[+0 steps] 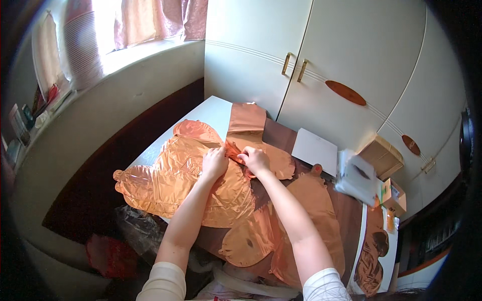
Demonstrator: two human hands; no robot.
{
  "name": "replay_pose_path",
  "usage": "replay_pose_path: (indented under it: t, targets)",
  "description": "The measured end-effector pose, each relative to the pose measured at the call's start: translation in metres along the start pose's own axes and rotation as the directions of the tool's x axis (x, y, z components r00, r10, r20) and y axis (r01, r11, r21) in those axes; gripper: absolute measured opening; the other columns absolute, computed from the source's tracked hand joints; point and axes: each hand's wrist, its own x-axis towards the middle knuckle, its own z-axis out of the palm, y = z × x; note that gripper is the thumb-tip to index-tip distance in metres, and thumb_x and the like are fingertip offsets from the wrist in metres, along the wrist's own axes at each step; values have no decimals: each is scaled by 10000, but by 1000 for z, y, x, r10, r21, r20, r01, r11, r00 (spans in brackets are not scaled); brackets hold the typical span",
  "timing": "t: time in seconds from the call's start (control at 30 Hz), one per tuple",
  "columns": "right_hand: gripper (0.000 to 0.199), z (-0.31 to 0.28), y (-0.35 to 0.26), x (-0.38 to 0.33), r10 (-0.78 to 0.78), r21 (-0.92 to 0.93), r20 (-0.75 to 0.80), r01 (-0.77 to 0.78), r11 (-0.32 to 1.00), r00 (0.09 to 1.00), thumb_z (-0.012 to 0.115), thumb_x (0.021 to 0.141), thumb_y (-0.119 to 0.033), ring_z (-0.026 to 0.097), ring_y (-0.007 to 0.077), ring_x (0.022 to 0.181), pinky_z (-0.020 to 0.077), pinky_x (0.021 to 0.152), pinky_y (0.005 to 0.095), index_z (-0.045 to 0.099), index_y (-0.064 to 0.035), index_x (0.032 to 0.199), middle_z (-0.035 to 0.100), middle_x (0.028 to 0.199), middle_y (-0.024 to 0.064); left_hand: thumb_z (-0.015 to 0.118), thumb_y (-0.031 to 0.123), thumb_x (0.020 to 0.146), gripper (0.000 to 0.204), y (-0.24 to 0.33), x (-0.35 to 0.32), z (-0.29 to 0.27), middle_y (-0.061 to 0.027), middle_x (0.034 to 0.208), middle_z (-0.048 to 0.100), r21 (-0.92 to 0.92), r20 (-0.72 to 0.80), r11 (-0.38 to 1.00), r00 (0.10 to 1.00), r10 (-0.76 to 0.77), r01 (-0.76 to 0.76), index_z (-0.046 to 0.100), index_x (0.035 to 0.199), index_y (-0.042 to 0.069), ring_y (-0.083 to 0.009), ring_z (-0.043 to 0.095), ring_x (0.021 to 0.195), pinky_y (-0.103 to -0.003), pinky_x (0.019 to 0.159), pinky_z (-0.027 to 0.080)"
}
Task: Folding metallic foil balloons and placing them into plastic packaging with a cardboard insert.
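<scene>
Left hand (214, 163): laid on the copper foil balloon (170, 180), fingers curled together and pinching its crumpled neck (234, 150).
Right hand (255, 159): just beside the left hand at its 3 o'clock, fingers bent and pressed together, pinching the same neck from the other side.
Copper foil balloon: spread flat on the white counter (213, 110), stretching from the hands toward 8 o'clock; the neck is bunched between the two hands.
Other foil pieces (311, 210): overlapped under the right forearm, at 5 o'clock from the hands.
White card (315, 150): lying flat at 3 o'clock from the hands.
Cardboard box (381, 155): seen beyond the card, near the cupboard doors (301, 60).
Clear plastic bag (135, 228): seen at the counter's edge, at 7 o'clock from the hands.
</scene>
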Motion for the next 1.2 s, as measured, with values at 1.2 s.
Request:
replay_pose_path:
  t: [1.2]
  targets:
    - [220,-8,31,18,87,268,-47,-71,961,995,717,717,-210,619,175,615,484,584,312,594,-33,756,633,664,80,565,254,797,267,17,-5,4,-58,1143,583,-72,143,957,947,289,-281,603,1001,86,-229,498,1144,-408,923,395]
